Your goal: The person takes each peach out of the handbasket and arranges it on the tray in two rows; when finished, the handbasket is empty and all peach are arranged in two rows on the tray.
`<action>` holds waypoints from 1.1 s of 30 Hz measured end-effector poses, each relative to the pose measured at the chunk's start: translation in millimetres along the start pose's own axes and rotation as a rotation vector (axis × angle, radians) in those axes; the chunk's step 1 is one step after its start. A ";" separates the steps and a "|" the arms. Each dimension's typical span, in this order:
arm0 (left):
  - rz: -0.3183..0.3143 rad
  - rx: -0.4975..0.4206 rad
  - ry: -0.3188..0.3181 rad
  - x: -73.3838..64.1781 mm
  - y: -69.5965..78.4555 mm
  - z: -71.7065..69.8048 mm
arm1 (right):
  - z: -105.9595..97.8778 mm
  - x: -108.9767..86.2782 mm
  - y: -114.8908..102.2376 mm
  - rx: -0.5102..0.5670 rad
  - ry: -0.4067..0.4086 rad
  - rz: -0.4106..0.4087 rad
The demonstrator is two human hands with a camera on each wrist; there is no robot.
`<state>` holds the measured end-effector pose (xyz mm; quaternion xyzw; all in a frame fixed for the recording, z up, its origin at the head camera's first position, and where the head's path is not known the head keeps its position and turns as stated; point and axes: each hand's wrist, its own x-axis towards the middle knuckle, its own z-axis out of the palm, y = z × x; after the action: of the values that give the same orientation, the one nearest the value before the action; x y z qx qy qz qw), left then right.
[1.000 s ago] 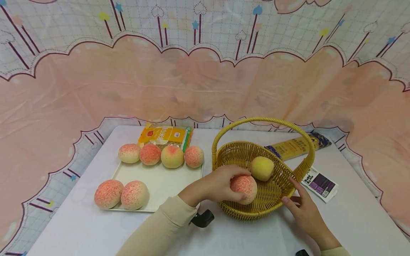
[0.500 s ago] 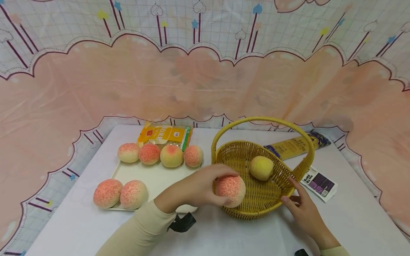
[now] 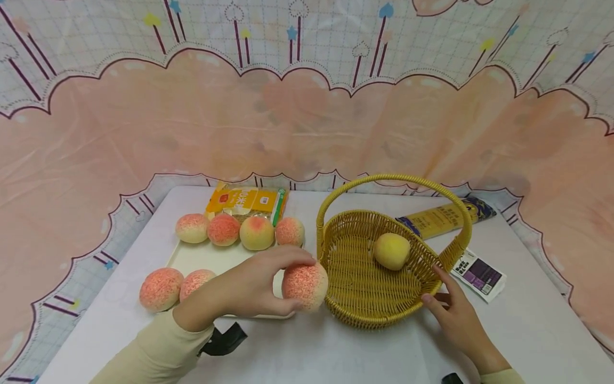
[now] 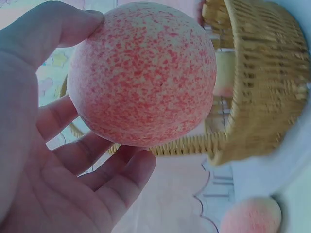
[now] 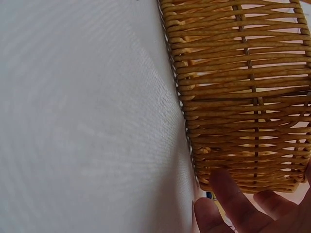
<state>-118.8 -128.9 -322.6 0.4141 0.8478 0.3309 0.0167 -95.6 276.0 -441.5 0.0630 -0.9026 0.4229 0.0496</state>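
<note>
My left hand (image 3: pixel 254 282) grips a pink-speckled peach (image 3: pixel 305 286), thumb on one side and fingers on the other. In the left wrist view the peach (image 4: pixel 143 75) fills the upper middle. The hand is between a white tray (image 3: pixel 192 255) and a yellow wicker basket (image 3: pixel 360 266). One yellow peach (image 3: pixel 392 252) lies inside the basket. My right hand (image 3: pixel 455 314) holds the basket's right side, with index finger and thumb at the rim. In the right wrist view its fingers (image 5: pixel 233 199) meet the woven outer wall (image 5: pixel 243 102).
Several peaches line the tray's back edge, including a yellow one with a red top (image 3: pixel 256 233). Two more sit at its front left, one partly behind my left wrist. An orange food packet (image 3: pixel 247 202), a long yellow packet (image 3: pixel 436 220) and a white-purple packet (image 3: pixel 479 276) lie behind and beside the basket.
My left hand has drawn the pink peach leftward out of the basket, past its rim, towards the tray. My right hand and the basket have stayed in place.
</note>
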 end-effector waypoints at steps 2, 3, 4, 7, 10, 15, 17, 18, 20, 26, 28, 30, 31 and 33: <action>-0.007 0.004 0.011 -5.2 -4.7 -2.4 | -0.2 -0.3 0.0 -0.004 -0.005 0.006; -0.013 0.007 0.015 -7.7 -7.3 -3.4 | -0.4 -0.5 0.0 -0.006 -0.008 0.010; -0.023 0.007 0.019 -10.5 -9.6 -4.7 | -0.4 -0.3 -0.1 -0.008 -0.011 0.012; -0.070 0.018 0.025 -19.4 -16.4 -8.9 | 0.1 0.3 -0.1 -0.007 -0.010 0.010; -0.117 0.029 0.035 -28.2 -22.8 -13.1 | 0.2 0.5 0.0 -0.005 -0.010 0.006; -0.181 0.060 0.057 -42.1 -34.8 -18.3 | -0.7 0.0 -0.3 -0.006 -0.015 0.013; -0.199 0.063 0.064 -46.6 -39.3 -19.7 | -0.8 -0.2 -0.5 -0.006 -0.013 0.013; -0.204 0.066 0.067 -48.6 -41.4 -20.3 | -0.8 -0.2 -0.5 -0.008 -0.012 0.013; -0.216 0.072 0.072 -52.1 -45.6 -20.7 | -0.7 -0.1 -0.5 -0.012 -0.009 0.012; -0.272 0.084 0.080 -62.8 -58.5 -19.9 | -0.6 -0.1 0.0 -0.011 -0.010 0.017; -0.286 0.082 0.084 -65.9 -62.1 -19.8 | -0.6 -0.2 0.2 -0.012 -0.012 0.018; -0.300 0.075 0.080 -68.4 -64.9 -20.0 | -0.7 -0.4 0.0 -0.017 -0.014 0.021; -0.305 0.071 0.078 -69.3 -66.1 -20.1 | -0.6 -0.4 -0.3 -0.023 -0.012 0.021; -0.315 0.066 0.071 -70.9 -68.2 -20.5 | -0.5 -0.8 -0.6 -0.022 -0.011 0.022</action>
<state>-125.6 -220.5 -363.2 0.2642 0.9128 0.3105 0.0246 -94.7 276.0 -440.8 0.0548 -0.9081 0.4131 0.0405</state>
